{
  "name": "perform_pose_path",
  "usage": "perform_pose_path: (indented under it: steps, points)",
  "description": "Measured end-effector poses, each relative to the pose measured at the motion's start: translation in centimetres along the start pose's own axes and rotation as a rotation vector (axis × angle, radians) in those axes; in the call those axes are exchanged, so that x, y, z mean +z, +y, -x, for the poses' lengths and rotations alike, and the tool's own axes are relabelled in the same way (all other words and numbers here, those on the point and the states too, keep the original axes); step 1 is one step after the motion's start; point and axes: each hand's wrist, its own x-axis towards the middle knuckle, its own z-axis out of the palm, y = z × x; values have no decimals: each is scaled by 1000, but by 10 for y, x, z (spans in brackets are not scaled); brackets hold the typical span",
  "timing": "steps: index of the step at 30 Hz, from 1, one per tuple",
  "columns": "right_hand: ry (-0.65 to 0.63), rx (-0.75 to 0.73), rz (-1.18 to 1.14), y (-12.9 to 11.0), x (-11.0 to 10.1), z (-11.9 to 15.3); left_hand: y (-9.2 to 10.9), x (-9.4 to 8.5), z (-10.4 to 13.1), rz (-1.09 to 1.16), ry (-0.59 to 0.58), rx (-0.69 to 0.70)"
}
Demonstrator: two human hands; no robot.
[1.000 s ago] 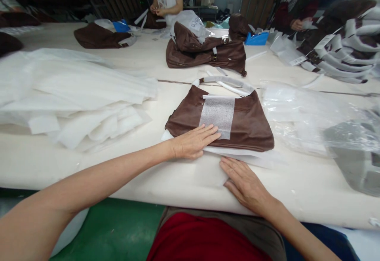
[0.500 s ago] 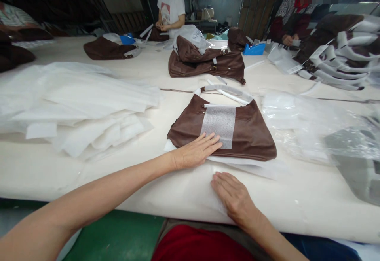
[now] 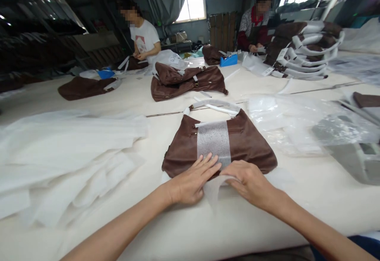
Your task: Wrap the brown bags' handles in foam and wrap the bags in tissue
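A brown handbag (image 3: 252, 138) lies flat on the pale table, its handle wrapped in white and pointing away from me. A speckled translucent strip (image 3: 213, 140) covers its middle. My left hand (image 3: 194, 180) rests with fingers spread on the bag's lower front edge and the strip's bottom. Just right of it, my right hand (image 3: 247, 182) pinches the edge of a thin white sheet (image 3: 214, 191) and folds it up at the bag's lower edge. More of the sheet shows from under the bag on the right.
White sheets (image 3: 68, 154) are heaped at the left. Clear plastic bags (image 3: 285, 122) lie at the right. Behind are stacked brown bags (image 3: 187, 81), a blue dispenser (image 3: 228, 60) and a pile with wrapped handles (image 3: 305, 51). Two people (image 3: 145, 37) work across the table (image 3: 178, 229).
My right hand has moved up to the bag's lower edge, lifting the sheet's near edge with it. My left hand stays on the bag. The camera view has shifted.
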Motion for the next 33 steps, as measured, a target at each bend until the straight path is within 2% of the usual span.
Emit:
perform_pose_path:
  steps: [4,8,11,14,17,19,23,27,30,33]
  points:
    - [-1,308,-165,12,4,-19,-3,-5,0,54,-15,-26]
    - [30,486,-215,14,10,-27,-4,-5,-1,162,68,-77]
    - [52,584,-230,15,12,-27,-2,2,-1,190,135,-117]
    - [65,634,-281,14,15,-23,1,12,0,154,223,-119]
    - [99,635,-402,13,15,-15,2,16,2,154,302,-62]
    - [102,619,-443,12,13,-10,1,13,4,183,304,-10]
    - [17,569,-454,12,4,-4,-2,4,9,229,258,29]
    - [13,614,-468,14,1,-7,-4,4,10,312,299,-137]
    - [64,698,-432,19,7,-13,0,7,5,409,449,-299]
    - [98,745,-309,23,14,-18,9,10,-2,409,583,-409]
